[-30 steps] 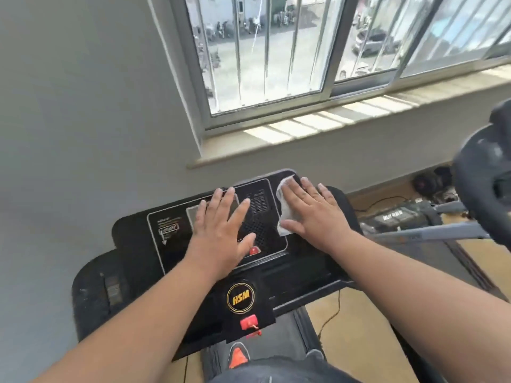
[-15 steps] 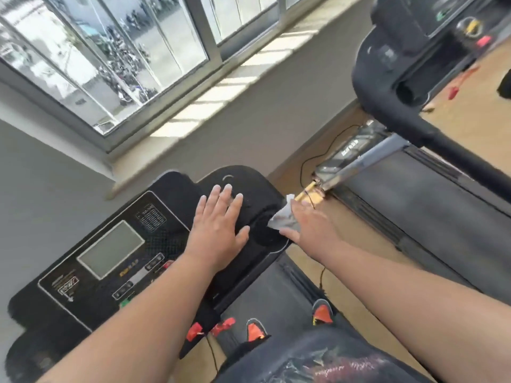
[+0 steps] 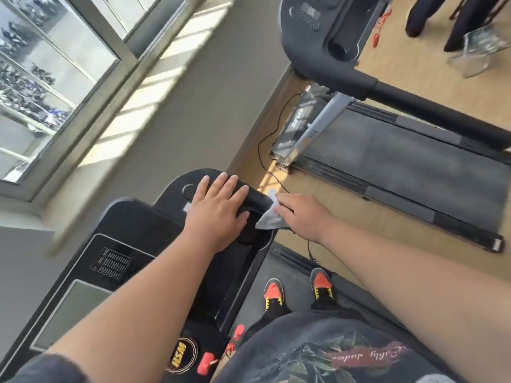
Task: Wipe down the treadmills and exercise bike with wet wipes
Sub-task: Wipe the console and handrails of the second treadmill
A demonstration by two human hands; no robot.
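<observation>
I stand on a black treadmill whose console [image 3: 130,244] fills the lower left. My left hand [image 3: 218,214] lies flat with straight fingers on the console's right end, beside its round cup recess. My right hand [image 3: 300,215] holds a white wet wipe [image 3: 269,218] against the console's right edge, its fingers curled down over the wipe and mostly hidden. A second treadmill [image 3: 401,161] stands to the right, its console [image 3: 323,26] at the top.
A window [image 3: 55,64] and sunlit sill run along the wall at upper left. A black cable [image 3: 265,150] trails on the wooden floor between the treadmills. A person's dark legs [image 3: 442,20] and a clear plastic item [image 3: 475,51] are at the top right.
The view has swung right and tilted. Both hands slid from the display panel to the console's right end, the right hand carrying the wipe off the panel onto the right edge.
</observation>
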